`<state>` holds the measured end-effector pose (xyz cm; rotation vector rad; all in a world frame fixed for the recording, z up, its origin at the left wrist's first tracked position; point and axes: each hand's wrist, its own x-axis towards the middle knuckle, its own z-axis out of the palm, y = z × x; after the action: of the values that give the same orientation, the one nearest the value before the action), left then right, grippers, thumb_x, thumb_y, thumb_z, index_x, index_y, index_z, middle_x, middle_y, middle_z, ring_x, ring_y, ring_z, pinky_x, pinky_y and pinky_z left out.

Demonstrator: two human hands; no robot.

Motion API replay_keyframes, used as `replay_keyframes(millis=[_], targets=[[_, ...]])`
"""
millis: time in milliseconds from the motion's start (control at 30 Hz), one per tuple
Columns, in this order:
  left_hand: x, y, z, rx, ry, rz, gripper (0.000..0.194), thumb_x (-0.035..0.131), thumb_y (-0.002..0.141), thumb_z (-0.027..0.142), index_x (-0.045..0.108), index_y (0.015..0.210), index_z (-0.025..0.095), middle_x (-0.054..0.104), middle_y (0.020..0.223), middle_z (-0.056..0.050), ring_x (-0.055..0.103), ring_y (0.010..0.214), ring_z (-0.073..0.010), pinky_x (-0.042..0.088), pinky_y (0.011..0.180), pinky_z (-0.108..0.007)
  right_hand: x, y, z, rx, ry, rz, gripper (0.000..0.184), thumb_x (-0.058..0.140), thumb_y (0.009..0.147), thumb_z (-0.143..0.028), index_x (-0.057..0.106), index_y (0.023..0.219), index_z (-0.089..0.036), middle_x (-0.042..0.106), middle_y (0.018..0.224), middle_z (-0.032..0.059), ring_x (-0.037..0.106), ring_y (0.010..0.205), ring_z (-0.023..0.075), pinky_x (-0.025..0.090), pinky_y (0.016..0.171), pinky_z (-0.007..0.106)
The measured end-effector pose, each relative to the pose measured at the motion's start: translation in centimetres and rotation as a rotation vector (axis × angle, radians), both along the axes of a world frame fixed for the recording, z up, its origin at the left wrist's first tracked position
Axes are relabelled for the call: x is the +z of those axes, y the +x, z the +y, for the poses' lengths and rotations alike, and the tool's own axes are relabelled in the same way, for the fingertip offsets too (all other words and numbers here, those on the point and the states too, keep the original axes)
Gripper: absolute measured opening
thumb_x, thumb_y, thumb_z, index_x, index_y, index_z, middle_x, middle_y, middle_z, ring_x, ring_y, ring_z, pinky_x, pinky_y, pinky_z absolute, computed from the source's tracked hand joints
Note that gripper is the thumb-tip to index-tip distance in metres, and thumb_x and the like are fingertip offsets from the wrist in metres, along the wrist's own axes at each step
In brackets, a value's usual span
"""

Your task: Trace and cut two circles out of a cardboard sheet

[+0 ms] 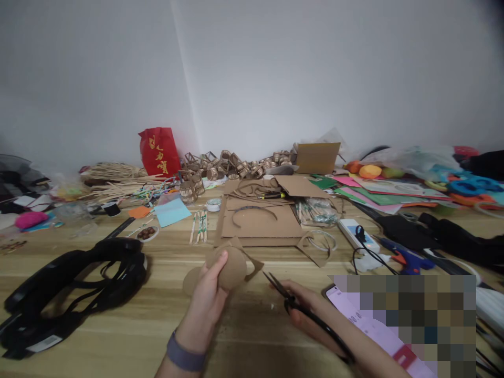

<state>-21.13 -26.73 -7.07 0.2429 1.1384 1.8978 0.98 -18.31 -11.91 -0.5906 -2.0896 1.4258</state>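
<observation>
My left hand (210, 289), with a dark band on its wrist, is closed around a round piece of brown cardboard (233, 268), thumb on top. A second rounded cardboard piece (191, 281) shows at the left of that hand, partly hidden by it. Behind the disc a pointed cardboard offcut (255, 269) sticks out to the right. In my right hand (305, 310) is a pair of black scissors (293, 303), blades slightly parted and pointing up-left, close to the offcut but apart from it. The handles run down along the forearm.
Stacked cardboard sheets (260, 223) with curved offcuts lie ahead. A black head strap device (74, 294) is at left, a phone (366, 325) at right beside a blue glue gun (407, 256). Wrapped sticks (200, 227), a red bag (158, 152) and small woven barrels (236, 165) stand farther back.
</observation>
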Motion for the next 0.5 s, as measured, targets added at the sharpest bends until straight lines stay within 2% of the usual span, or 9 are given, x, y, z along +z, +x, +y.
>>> replay_keyframes(millis=[100,200,300,400,500], targets=[[-0.3,-0.1,0.3,0.029,0.005,0.005,0.049,0.098,0.055,0.034,0.074,0.094,0.017,0.082,0.087,-0.004,0.075,0.077,-0.0212,0.057,0.069,-0.028,1.3,0.8,0.6,0.077,-0.132,0.087,0.071,0.054,0.092,-0.079,0.072,0.117,-0.015,0.049,0.058,-0.0041,0.043,0.051,0.0153,0.034,0.051,0.028],[-1.1,1.1,0.2,-0.152,-0.060,0.063,0.057,0.099,0.051,0.041,0.076,0.097,0.017,0.083,0.094,-0.007,0.077,0.086,-0.0265,0.058,0.073,-0.033,2.6,1.0,1.0,-0.085,-0.152,0.153,0.066,0.058,0.092,-0.076,0.069,0.113,-0.015,0.051,0.058,-0.0042,0.048,0.052,0.0166,0.039,0.054,0.030],[-1.5,2.7,-0.1,-0.354,-0.059,0.159,0.056,0.097,0.054,0.046,0.078,0.098,0.017,0.083,0.104,-0.011,0.075,0.101,-0.0339,0.058,0.085,-0.040,3.3,0.5,0.9,-0.242,-0.149,0.043,0.062,0.069,0.081,-0.078,0.067,0.101,-0.019,0.050,0.058,-0.0055,0.049,0.052,0.0166,0.040,0.053,0.029],[-1.3,3.7,-0.5,-0.483,-0.034,0.229,0.049,0.093,0.059,0.048,0.080,0.094,0.017,0.083,0.093,-0.010,0.075,0.097,-0.0342,0.056,0.089,-0.043,3.5,-0.4,0.3,-0.203,-0.234,-0.003,0.061,0.077,0.071,-0.077,0.063,0.089,-0.021,0.049,0.059,-0.0064,0.046,0.050,0.0141,0.037,0.050,0.027],[-1.1,4.1,-0.7,-0.571,0.001,0.243,0.046,0.092,0.061,0.049,0.082,0.093,0.017,0.082,0.088,-0.008,0.075,0.087,-0.0295,0.055,0.090,-0.041,3.5,-0.7,-0.3,-0.178,-0.247,-0.043,0.053,0.080,0.070,-0.069,0.059,0.081,-0.022,0.048,0.059,-0.0064,0.044,0.050,0.0128,0.037,0.048,0.025]])
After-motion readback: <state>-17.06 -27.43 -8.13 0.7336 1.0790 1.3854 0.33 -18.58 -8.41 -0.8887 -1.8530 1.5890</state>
